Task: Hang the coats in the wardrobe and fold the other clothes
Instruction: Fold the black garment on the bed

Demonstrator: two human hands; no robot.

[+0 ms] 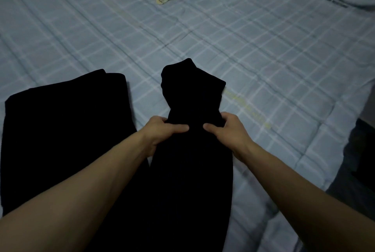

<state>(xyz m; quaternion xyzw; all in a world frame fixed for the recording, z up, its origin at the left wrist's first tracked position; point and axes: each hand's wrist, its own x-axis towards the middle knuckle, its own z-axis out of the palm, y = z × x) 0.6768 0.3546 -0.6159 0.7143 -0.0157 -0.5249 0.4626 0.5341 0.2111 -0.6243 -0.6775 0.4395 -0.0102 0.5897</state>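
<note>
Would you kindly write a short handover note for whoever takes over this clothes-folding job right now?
Left hand and right hand both grip the narrow black garment, bunched between them; its far end lies on the pale blue checked bedspread.
A flat folded black garment lies on the bed, left of it.
Done: one piece looks folded.
Left: finish this fold. No coats or wardrobe in view.
</note>
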